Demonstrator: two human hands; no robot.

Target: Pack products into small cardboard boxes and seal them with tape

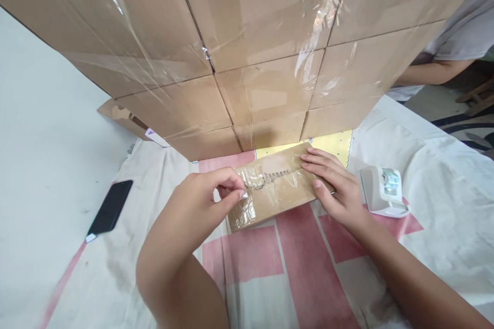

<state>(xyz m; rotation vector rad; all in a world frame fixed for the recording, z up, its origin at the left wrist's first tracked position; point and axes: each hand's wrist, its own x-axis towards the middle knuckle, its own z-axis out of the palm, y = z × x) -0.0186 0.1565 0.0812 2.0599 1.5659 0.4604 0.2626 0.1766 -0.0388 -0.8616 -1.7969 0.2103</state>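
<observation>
A flat cardboard package lies aslant on the cloth, wrapped in shiny clear tape. Along its top runs a rough, torn seam with a paler patch and dark marks. At the package's left end my left hand is closed in a pinch; a tiny white piece shows at the fingertips, too small to name surely. My right hand rests on the package's right end, fingers stretched out over the top and thumb apart near the front edge.
A large stack of taped cardboard boxes stands right behind the package. To the right sits a white tape dispenser. A black phone lies at the left by the wall. Another person's arm shows at the far right.
</observation>
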